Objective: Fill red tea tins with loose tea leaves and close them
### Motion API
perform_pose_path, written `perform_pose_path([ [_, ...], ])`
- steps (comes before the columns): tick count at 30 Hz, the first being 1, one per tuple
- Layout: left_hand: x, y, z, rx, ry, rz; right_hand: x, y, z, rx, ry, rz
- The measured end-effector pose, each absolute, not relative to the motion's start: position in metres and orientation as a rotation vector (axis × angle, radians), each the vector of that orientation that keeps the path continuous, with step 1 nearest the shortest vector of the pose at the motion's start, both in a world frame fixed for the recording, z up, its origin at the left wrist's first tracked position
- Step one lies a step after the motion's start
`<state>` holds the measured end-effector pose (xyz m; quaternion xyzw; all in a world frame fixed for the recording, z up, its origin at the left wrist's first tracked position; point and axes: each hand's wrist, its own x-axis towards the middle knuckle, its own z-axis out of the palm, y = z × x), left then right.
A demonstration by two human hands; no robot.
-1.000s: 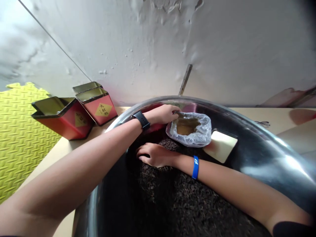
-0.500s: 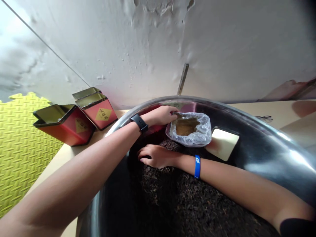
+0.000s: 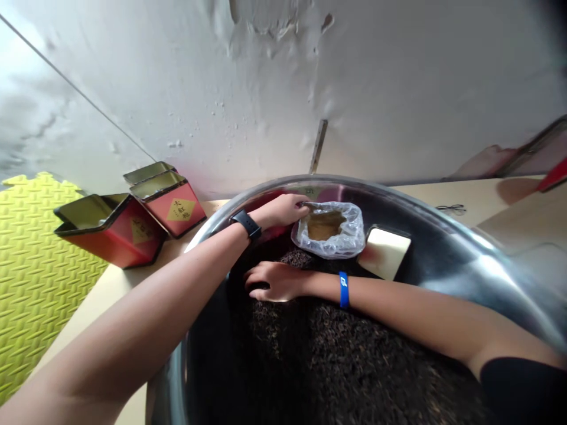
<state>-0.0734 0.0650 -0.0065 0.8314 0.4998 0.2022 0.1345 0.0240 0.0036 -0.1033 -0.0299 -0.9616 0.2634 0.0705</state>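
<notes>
Left fingers (image 3: pixel 302 205) grasp the plastic bag (image 3: pixel 336 247) at its left edge.

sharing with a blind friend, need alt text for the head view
Left hand holds the edge of an open plastic bag while the right hand rests on dark leaves in a metal basin. A flat gold piece lies beside the bag; red tins stand outside at left.
</notes>
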Motion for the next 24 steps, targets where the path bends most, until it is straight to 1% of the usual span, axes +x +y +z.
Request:
perform_pose_path([
  [4, -0.074, 0.064, -0.004, 2.430, 1.411, 0.562, 0.042, 0.005, -0.084, -0.056, -3.066, 0.823],
  [11, -0.072, 0.050, 0.008, 2.446, 1.407, 0.536, 0.106, -0.011, -0.041, -0.144, -3.212, 0.594],
  [17, -0.069, 0.048, 0.012, 2.493, 1.401, 0.496, 0.129, -0.017, -0.028, -0.231, -3.182, 0.621],
  [24, -0.067, 0.053, 0.010, 2.432, 1.463, 0.491, 0.135, 0.006, -0.015, -0.356, -3.286, 0.635],
])
